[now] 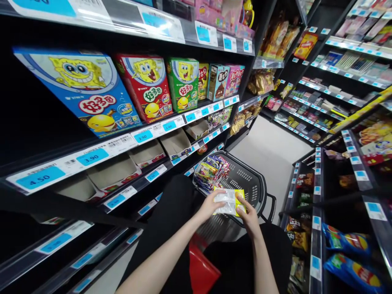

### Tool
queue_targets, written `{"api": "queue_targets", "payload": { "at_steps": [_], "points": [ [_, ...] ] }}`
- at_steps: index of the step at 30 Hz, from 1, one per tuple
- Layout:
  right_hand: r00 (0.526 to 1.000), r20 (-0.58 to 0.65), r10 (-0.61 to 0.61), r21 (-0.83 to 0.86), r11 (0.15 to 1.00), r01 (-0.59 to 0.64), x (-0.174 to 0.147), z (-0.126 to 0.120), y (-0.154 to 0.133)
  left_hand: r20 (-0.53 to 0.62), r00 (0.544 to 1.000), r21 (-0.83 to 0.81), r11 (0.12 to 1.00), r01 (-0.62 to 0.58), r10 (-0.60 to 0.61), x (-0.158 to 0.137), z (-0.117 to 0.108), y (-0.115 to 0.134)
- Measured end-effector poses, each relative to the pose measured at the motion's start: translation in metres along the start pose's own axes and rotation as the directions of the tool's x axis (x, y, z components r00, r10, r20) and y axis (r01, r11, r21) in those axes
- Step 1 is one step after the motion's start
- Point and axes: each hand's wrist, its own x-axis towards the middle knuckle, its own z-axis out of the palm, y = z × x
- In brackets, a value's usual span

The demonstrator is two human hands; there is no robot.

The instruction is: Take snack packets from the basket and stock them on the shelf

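Observation:
Between my hands is a small white-and-yellow packet [228, 200], held above the near side of a black shopping basket [245, 163]. My left hand [211, 206] grips its left part, fingers lying across the front. On the right edge, my right hand [247, 209] pinches the packet's yellow side. Several colourful snack packets [211, 171] are heaped in the left part of the basket, just beyond my left hand. The print on the held packet is too blurred to read.
Shelves on the left hold a blue box [88, 90], a red box [145, 85] and a green box [184, 83] above open cardboard trays [173, 143]. Blue chip bags [352, 271] lie on the right shelf. A red stool-like object [202, 269] is below me.

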Motion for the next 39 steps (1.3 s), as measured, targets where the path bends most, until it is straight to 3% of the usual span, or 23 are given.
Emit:
{"api": "queue_targets", "payload": {
  "at_steps": [5,11,17,23,28,31,34,36,39],
  "points": [
    [0.998,-0.064,-0.012,-0.082,0.997,0.006,0.0,-0.01,0.003,-0.053,0.998,0.258,0.966,-0.008,0.022,0.0,-0.006,-0.001],
    [1.0,0.009,0.026,-0.003,1.0,-0.026,0.0,-0.01,-0.002,-0.046,0.997,0.388,0.921,-0.032,0.054,-0.004,-0.007,0.005],
    [0.99,-0.14,-0.029,-0.217,0.976,-0.002,0.007,-0.012,0.005,-0.003,0.997,0.474,0.878,-0.065,0.076,-0.007,-0.004,0.009],
    [0.991,-0.089,-0.097,-0.342,0.938,0.061,0.011,-0.01,0.005,0.015,0.998,0.499,0.864,-0.064,0.065,-0.009,-0.002,0.012],
    [0.993,-0.073,-0.088,-0.375,0.926,0.054,0.012,-0.007,-0.003,-0.077,0.995,0.516,0.856,-0.019,0.069,-0.005,-0.003,0.004],
    [0.997,-0.056,-0.05,-0.345,0.938,0.027,0.012,-0.008,-0.003,-0.13,0.992,0.429,0.902,0.049,0.007,0.0,-0.005,0.0],
    [0.999,-0.036,0.016,-0.235,0.972,-0.024,0.011,-0.012,0.001,-0.142,0.989,0.214,0.973,0.081,-0.051,0.002,-0.005,0.0],
    [0.998,-0.026,0.064,-0.125,0.99,-0.067,0.009,-0.015,0.001,-0.103,0.992,0.005,0.997,0.08,-0.079,0.002,-0.004,0.003],
    [0.991,0.029,0.132,0.063,0.989,-0.134,0.006,-0.016,-0.002,0.006,0.994,-0.264,0.959,0.109,-0.111,-0.001,0.0,0.007]
  ]
}}
